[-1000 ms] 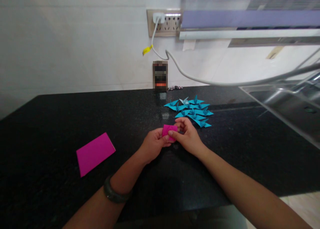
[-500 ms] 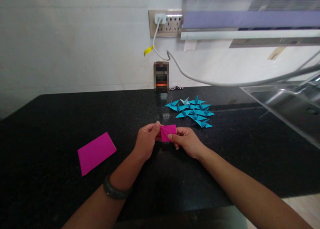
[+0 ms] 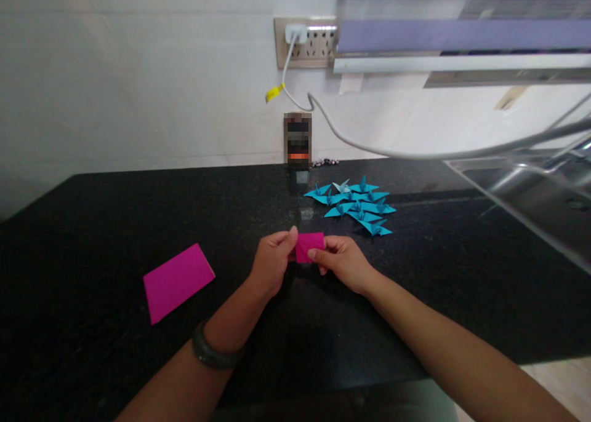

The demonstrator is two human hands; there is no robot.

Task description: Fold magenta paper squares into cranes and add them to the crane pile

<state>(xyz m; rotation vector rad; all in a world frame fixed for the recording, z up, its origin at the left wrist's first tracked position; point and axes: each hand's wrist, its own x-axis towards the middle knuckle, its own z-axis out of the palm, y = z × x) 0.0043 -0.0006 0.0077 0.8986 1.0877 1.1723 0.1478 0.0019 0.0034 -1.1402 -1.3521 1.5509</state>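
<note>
Between my two hands is a small folded square of pink origami paper (image 3: 308, 243), held up above the dark countertop. My left hand (image 3: 276, 256) pinches its left edge with thumb and fingers. From the other side my right hand (image 3: 344, 261) grips it, thumb lying across the front and fingers behind, partly hidden. A larger pink stack of paper (image 3: 178, 283) lies to the left of my left forearm. Beyond my right hand sit several blue paper cranes (image 3: 357, 207), grouped close together, with one pale crane (image 3: 342, 187) among them at the back.
A phone-like object (image 3: 298, 140), blurred out, leans on the wall beside a small beaded string (image 3: 325, 162). The white cable (image 3: 351, 140) runs from a wall socket (image 3: 314, 45) toward the right. At the far right a metal sink (image 3: 545, 188) is set into the black countertop (image 3: 138, 207).
Both hands have shifted very slightly, and the folded paper sits a touch lower. The diagonal creases on its front look less distinct now. Paper stack and cranes stay put.
</note>
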